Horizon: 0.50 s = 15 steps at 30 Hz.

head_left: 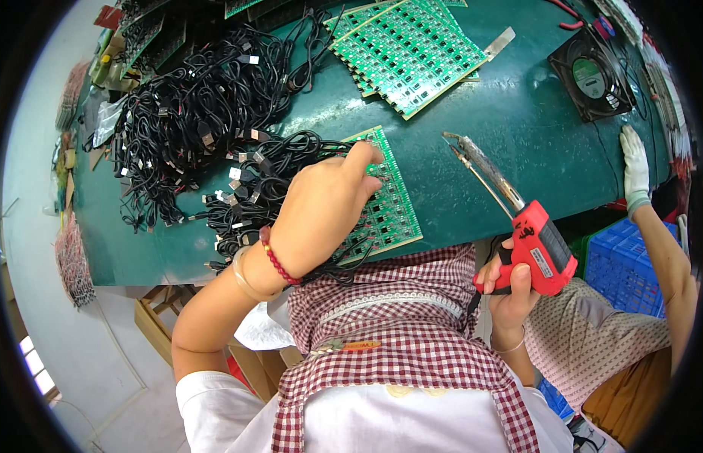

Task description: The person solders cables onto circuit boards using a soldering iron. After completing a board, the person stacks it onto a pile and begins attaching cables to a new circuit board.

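1. By the right grip (510,291), a red soldering gun (544,249) is clasped round its handle, its metal tip angled up and leftward over the tabletop (487,113) and apart from any board — a pistol-style hold, presumably chosen so that the heated end is well away from the skin

2. The left grip (329,200) is held over the near circuit board (397,204), thumb and index finger bent toward each other at its face; whether a wire end is pinched between them cannot be told

3. The near circuit board is laid on the tabletop directly before the body, its left part hidden by hand and cables, seemingly so that it can be reached from both sides

4. A bunch of black cables (291,151) is heaped at the board's left — likely for a short reach by the left grip

5. Farther out, a larger cable pile (208,90) and overlapping green boards (412,57) are placed, apparently out of the tool's way

6. At the far right, a black fan (593,79) is set, perhaps against fumes, with a co-worker's gloved hand (635,170) seen nearby
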### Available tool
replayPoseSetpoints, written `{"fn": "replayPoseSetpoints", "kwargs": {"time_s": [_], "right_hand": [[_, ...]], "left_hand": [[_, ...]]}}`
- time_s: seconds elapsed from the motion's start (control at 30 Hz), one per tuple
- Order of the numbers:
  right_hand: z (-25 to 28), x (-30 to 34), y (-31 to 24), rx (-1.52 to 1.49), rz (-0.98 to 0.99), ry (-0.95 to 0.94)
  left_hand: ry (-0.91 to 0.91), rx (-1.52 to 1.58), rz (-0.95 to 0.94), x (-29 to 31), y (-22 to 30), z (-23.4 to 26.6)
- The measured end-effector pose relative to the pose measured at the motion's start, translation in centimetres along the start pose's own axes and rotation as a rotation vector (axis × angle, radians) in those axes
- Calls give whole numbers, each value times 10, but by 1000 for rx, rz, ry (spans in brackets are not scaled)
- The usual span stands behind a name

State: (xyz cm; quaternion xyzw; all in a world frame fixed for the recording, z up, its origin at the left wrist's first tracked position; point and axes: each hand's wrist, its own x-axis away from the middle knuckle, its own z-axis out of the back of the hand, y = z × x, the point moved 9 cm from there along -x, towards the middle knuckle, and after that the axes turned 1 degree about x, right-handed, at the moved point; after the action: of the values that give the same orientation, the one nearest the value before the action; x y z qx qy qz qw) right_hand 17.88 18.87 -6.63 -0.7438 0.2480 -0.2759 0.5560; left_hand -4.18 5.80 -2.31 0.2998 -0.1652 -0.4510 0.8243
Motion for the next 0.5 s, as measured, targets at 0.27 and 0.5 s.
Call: {"fn": "replayPoseSetpoints", "kwargs": {"time_s": [0.27,0.5], "right_hand": [[1,-4,-2,96,19,-40],[-8,0,10,127,-100,-168]], "left_hand": [[101,43,-54,0,2,5],[119,-144,0,-6,-5,-5]]}}
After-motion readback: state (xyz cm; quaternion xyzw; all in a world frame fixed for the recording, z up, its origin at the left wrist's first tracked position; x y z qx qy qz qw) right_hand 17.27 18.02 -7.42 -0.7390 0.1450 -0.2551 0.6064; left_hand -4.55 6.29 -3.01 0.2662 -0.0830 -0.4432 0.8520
